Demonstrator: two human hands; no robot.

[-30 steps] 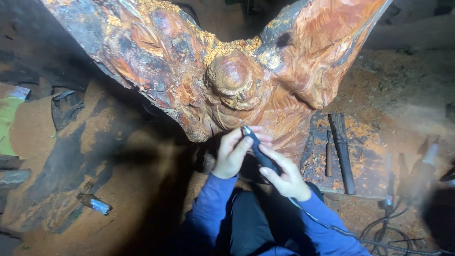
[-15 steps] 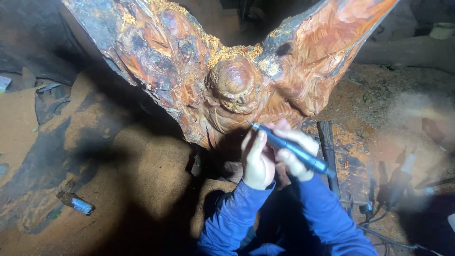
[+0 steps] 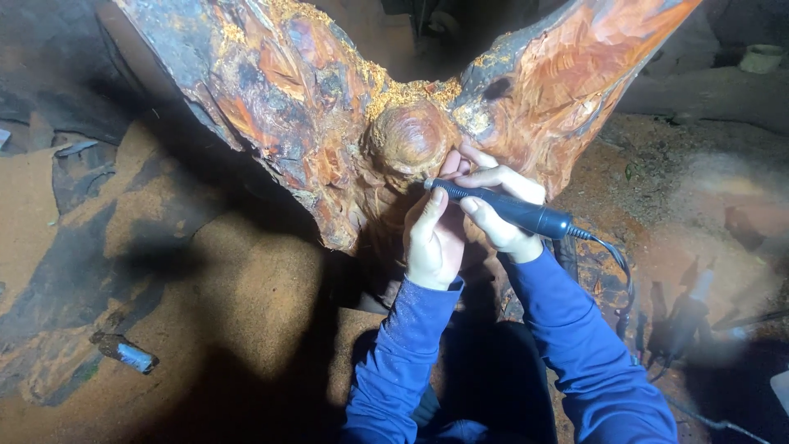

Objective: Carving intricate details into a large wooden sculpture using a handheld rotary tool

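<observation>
A large reddish-orange carved wood piece (image 3: 329,115) with two raised wings and a round knob (image 3: 408,138) fills the top of the view. My right hand (image 3: 499,207) grips a dark blue corded rotary carving tool (image 3: 514,211) like a pen, tip pointing left just below the knob. My left hand (image 3: 432,240) rests against the wood under the tip, its thumb touching the tool's front end. Both arms wear blue sleeves.
Sawdust covers the ground (image 3: 246,304) to the left and right. A small bluish metal object (image 3: 125,352) lies at lower left. The tool's cable (image 3: 618,271) runs down right toward blurred tools (image 3: 686,316). Dark slabs (image 3: 74,173) lie at left.
Both hands have risen toward the knob. The tool has swung from pointing steeply up to lying nearly level, tip to the left. The view has shifted slightly.
</observation>
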